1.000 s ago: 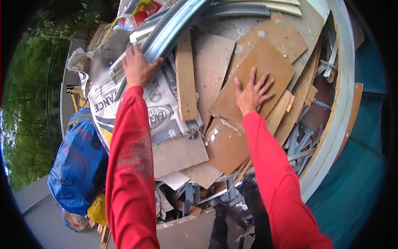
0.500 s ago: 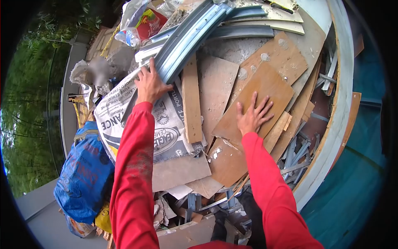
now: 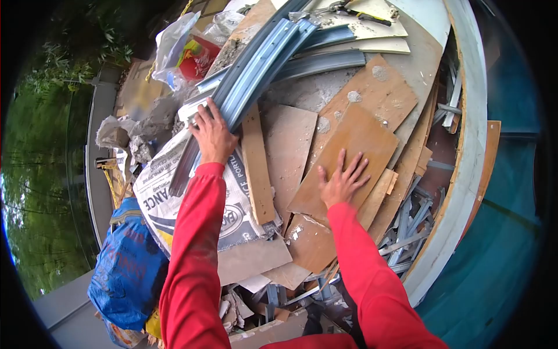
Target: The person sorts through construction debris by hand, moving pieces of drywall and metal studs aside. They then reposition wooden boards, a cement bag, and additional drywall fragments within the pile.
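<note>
My left hand (image 3: pixel 214 135) lies on the long grey metal channels (image 3: pixel 256 72), fingers spread over them and thumb out to the right. The lower end of one dark channel (image 3: pixel 185 168) sticks out below that hand, over a printed cement bag (image 3: pixel 168 200). On a smooth brown plywood piece (image 3: pixel 363 142) my right hand (image 3: pixel 343 181) rests flat with its fingers apart. A narrow wooden plank (image 3: pixel 257 168) lies between the two hands, beside a larger dusty board (image 3: pixel 290 136).
A blue sack (image 3: pixel 125 262) stands at the lower left. Yellow-handled pliers (image 3: pixel 369 16) lie on pale strips at the top. Plastic bags and a red container (image 3: pixel 200 57) are at the upper left. A curved white edge (image 3: pixel 474 145) borders metal scraps (image 3: pixel 410 218) on the right.
The view has shifted, so the pile sits lower in it. My left hand has slid slightly up along the channels; my right hand stays flat on the plywood.
</note>
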Demonstrator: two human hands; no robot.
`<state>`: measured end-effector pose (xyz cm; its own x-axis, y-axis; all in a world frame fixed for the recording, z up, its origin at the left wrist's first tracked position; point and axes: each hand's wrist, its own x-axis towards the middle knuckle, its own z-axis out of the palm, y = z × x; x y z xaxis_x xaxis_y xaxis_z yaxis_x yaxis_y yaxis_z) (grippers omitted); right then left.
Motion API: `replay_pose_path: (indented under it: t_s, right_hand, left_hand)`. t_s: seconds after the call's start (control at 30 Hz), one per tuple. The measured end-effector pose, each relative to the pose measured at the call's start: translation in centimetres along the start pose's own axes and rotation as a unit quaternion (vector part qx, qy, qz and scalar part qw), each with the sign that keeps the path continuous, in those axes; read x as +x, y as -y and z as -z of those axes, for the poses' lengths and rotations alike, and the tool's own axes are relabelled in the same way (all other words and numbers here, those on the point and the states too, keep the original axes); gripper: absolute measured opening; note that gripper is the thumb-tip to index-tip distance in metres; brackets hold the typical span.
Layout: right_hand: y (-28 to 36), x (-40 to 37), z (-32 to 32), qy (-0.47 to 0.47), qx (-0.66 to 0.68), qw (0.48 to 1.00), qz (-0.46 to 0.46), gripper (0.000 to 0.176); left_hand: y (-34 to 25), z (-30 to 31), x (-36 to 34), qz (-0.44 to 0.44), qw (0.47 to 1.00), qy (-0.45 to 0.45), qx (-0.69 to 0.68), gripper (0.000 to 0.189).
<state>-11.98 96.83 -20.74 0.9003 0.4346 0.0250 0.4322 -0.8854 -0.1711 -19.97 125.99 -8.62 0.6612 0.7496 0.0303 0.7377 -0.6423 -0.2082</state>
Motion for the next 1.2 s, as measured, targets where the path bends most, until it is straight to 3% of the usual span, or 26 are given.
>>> replay_pose_path:
  t_s: [0.1,0.3,0.33,0.37,0.43,0.63,0.73,0.87,0.9,1.0,1.03,1.2]
  right_hand:
    - [-0.1,0.0,0.0,0.002,0.003,1.0,0.0,0.077]
    - [-0.1,0.2,-0.2,-0.006,0.012,1.0,-0.002,0.077]
    - [-0.1,0.1,-0.1,-0.004,0.013,1.0,-0.003,0.077]
    - [0.0,0.0,-0.1,-0.005,0.013,1.0,-0.005,0.077]
    - [0.0,0.1,-0.1,-0.008,0.011,1.0,-0.001,0.077]
    - [-0.1,0.2,-0.1,-0.001,0.012,1.0,-0.003,0.078]
    - [-0.1,0.3,0.1,0.008,0.013,1.0,-0.001,0.078]
    - [-0.1,0.2,-0.2,0.002,0.001,1.0,0.004,0.078]
    - [0.0,0.2,-0.3,0.001,0.004,1.0,0.003,0.078]
    - [0.0,0.2,-0.4,0.003,0.003,1.0,0.001,0.078]
    - [0.1,-0.1,-0.4,-0.001,0.006,1.0,0.004,0.078]
    - [-0.1,0.0,-0.9,-0.024,0.021,0.999,0.01,0.077]
  left_hand:
    - [-1.1,-1.1,0.5,0.014,0.997,-0.066,0.043,0.11]
    - [0.6,1.4,2.3,-0.025,0.999,-0.019,-0.018,0.1]
    - [1.4,1.6,3.2,-0.043,0.997,-0.062,-0.002,0.098]
    - [1.9,2.4,4.4,-0.058,0.993,-0.104,-0.009,0.09]
    - [2.9,3.6,7.0,-0.076,0.992,-0.098,0.01,0.078]
    - [3.6,6.5,14.6,-0.139,0.976,-0.17,0.004,0.084]
    - [5.0,6.5,17.7,-0.149,0.974,-0.17,0.029,0.087]
    - [5.8,1.7,18.4,-0.095,0.995,-0.037,-0.01,0.094]
    - [5.4,0.3,18.0,-0.071,0.997,0.003,0.0,0.092]
    - [5.0,-2.1,14.3,-0.046,0.997,-0.023,-0.051,0.094]
    - [5.2,-2.2,12.3,-0.042,0.991,-0.098,-0.087,0.088]
    - [9.9,-0.7,-4.9,0.134,0.959,-0.233,-0.09,0.072]
